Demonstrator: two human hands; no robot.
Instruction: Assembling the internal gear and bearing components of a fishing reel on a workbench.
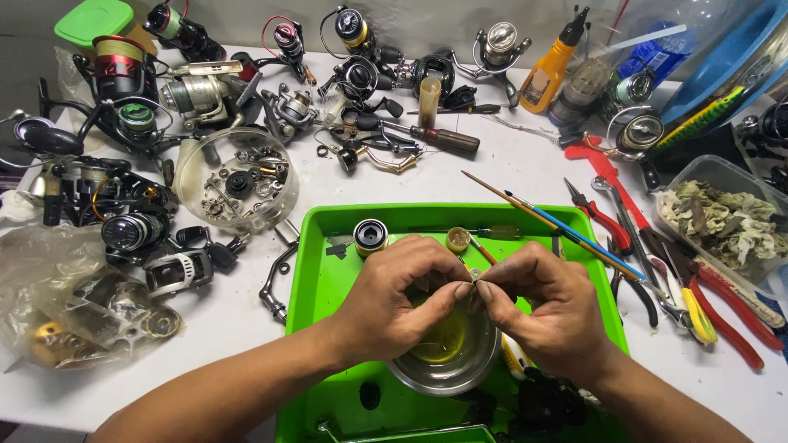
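Small part (474, 289) pinched between fingertips of both hands, largely hidden; kind and shape not discernible. Left hand (394, 299) curled nearly closed, thumb and forefinger gripping the part from the left. Right hand (542, 299) likewise closed on it from the right. Part held directly above metal bowl (447, 361), bowl contents mostly masked by hands. Bowl resting in green tray (328, 271) on white tabletop (509, 156). Tray's near edge cut off by frame. Dark object (546, 402) below right wrist indistinct.

Glossy green plastic tray (328, 246) holds a shiny smooth metal bowl (460, 369).
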